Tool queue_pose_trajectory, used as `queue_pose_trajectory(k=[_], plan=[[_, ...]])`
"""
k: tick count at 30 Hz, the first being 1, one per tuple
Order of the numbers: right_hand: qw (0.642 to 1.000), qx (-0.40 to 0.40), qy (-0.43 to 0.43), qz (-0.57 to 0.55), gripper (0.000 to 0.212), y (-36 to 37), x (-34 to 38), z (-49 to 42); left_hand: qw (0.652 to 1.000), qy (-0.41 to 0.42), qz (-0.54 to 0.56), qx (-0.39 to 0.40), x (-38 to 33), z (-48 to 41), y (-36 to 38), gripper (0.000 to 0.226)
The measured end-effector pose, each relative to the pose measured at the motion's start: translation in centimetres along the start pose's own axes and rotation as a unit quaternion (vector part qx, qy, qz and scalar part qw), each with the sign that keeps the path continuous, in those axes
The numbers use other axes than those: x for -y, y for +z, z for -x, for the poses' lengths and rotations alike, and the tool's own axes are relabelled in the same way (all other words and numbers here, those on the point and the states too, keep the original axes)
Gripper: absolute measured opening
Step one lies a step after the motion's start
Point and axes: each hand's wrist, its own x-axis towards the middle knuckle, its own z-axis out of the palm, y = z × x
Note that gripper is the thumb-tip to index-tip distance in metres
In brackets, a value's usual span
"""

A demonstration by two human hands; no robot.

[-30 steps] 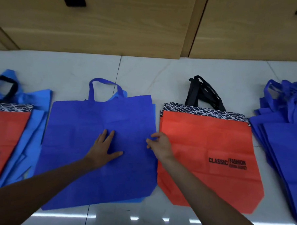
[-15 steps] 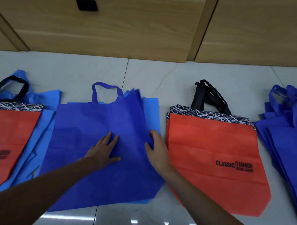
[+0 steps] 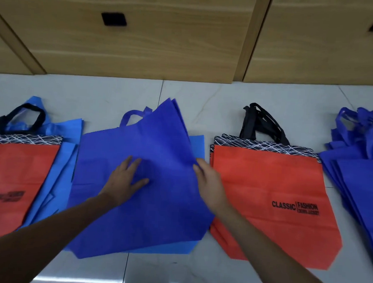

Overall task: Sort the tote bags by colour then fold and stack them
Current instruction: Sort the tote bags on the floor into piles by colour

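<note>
A dark blue tote bag (image 3: 135, 214) lies in the middle of the floor on top of a light blue bag (image 3: 197, 146). My left hand (image 3: 126, 179) presses flat on its centre with straight fingers. My right hand (image 3: 209, 181) grips the bag's right edge and has lifted that side up and leftward, so its upper right corner stands raised. To the right lies a pile of red-orange bags (image 3: 264, 187) with black handles, and further right a pile of dark blue bags (image 3: 359, 176).
At the left edge a red-orange bag (image 3: 15, 176) lies over several light blue bags (image 3: 61, 157). Wooden cabinet fronts (image 3: 143, 43) stand along the far side of the pale tiled floor (image 3: 98, 94).
My right hand has taken the dark blue bag's right edge and raised it toward the left, uncovering the light blue bag beneath. My left hand has stayed on the bag's centre.
</note>
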Motion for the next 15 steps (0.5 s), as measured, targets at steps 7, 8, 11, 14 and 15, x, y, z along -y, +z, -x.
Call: queue_pose_trajectory(k=[7, 8, 11, 14, 15], plan=[[0.942, -0.012, 0.159, -0.295, 0.024, -14.4, -1.6, -0.6, 0.868, -0.281, 0.408, -0.025, -1.7, -2.3, -5.0, 0.077], [0.936, -0.016, 0.182, -0.301, 0.026, -15.9, -2.4, 0.1, 0.85, -0.275, 0.447, 0.047, -2.7, -2.6, -5.3, 0.068], [0.929, -0.045, 0.227, -0.29, 0.028, -19.3, -5.0, 2.6, 0.824, -0.262, 0.469, 0.179, -6.1, -3.5, -4.4, 0.048], [0.946, -0.071, 0.235, -0.21, 0.018, -22.3, -6.3, 4.9, 0.834, -0.254, 0.464, 0.155, -10.0, -4.6, -2.5, 0.027], [0.954, -0.09, 0.232, -0.168, 0.017, -23.6, -6.9, 5.5, 0.847, -0.243, 0.454, 0.132, -11.4, -5.1, -1.9, 0.012]])
